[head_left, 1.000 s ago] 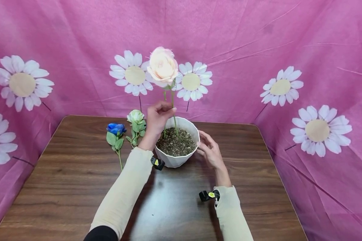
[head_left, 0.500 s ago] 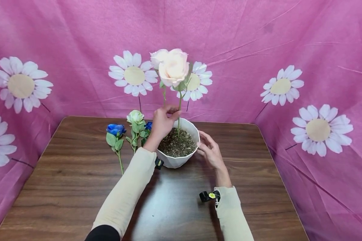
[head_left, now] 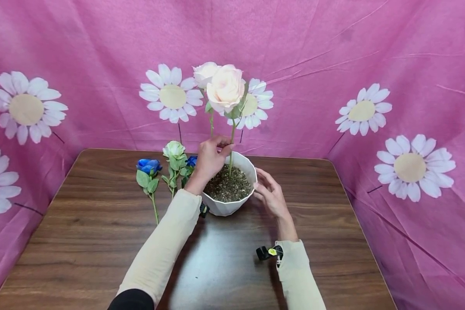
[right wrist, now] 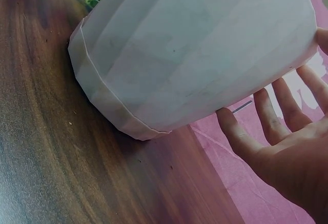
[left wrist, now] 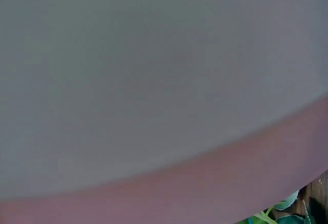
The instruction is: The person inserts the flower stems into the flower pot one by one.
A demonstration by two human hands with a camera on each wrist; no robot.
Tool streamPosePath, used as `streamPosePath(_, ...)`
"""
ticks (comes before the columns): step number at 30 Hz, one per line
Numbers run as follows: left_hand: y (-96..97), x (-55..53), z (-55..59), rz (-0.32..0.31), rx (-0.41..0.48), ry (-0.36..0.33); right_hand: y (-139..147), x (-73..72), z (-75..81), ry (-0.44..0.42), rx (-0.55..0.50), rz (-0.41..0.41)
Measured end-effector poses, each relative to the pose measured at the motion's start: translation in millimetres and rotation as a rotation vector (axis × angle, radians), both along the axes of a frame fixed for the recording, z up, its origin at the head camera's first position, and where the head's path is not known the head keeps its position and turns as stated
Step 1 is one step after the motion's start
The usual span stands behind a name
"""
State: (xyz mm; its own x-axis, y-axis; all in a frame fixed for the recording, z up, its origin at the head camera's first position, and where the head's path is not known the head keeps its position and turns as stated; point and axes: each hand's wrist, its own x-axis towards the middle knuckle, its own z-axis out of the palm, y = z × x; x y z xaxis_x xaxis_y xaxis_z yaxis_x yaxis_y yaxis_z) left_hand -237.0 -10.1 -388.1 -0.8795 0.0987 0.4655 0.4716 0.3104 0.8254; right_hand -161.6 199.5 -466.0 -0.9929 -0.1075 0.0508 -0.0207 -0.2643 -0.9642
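In the head view my left hand (head_left: 211, 158) pinches the green stem of a pale pink rose (head_left: 226, 89) between thumb and fingers. The stem's lower end stands in the dark soil (head_left: 227, 185) of a white faceted pot (head_left: 225, 208). Behind it rises a second pale rose (head_left: 205, 74), its lower stem hidden by my hand. My right hand (head_left: 270, 194) rests its fairly straight fingers against the pot's right side; the right wrist view shows the fingertips (right wrist: 225, 115) touching the pot wall (right wrist: 169, 55). Most of the left wrist view is a pale blur.
Left of the pot, a blue rose (head_left: 149, 166) and a white-green rose (head_left: 174, 150) lie on the wooden table (head_left: 81, 241). Another blue bloom (head_left: 192, 161) shows behind my left wrist. A pink cloth (head_left: 294, 38) with printed daisies hangs behind the table.
My left hand has moved right and slightly down, carrying the pink rose over, so the second pale rose is now partly uncovered. In the last half second it barely shifts. My right hand stays put.
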Motion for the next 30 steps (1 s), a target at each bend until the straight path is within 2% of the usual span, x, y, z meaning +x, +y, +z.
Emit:
streamPosePath(6,1.9,-0.5,-6.4,-0.025,-0.033,0.048,-0.1,1.3,1.1,-0.001,0.006,-0.005)
streamPosePath(10,7.3,0.4,-7.6,-0.042,-0.144,0.096,1.1,2.0,0.9,-0.002,0.014,-0.013)
streamPosePath(14,11.8,2.0,-9.2,-0.044,-0.232,0.187,1.2,0.9,-0.6,-0.011,0.015,-0.011)
streamPosePath(18,12.6,1.0,-13.7,-0.035,-0.253,0.264,0.5,-0.2,-1.1,-0.023,0.013,-0.011)
streamPosePath(23,10.0,2.8,-14.5,0.009,-0.315,0.218,1.6,0.0,-0.5,-0.016,0.021,-0.010)
streamPosePath(30,7.2,5.3,-9.8,0.013,-0.386,0.121,1.9,-2.1,-1.3,-0.015,0.002,0.000)
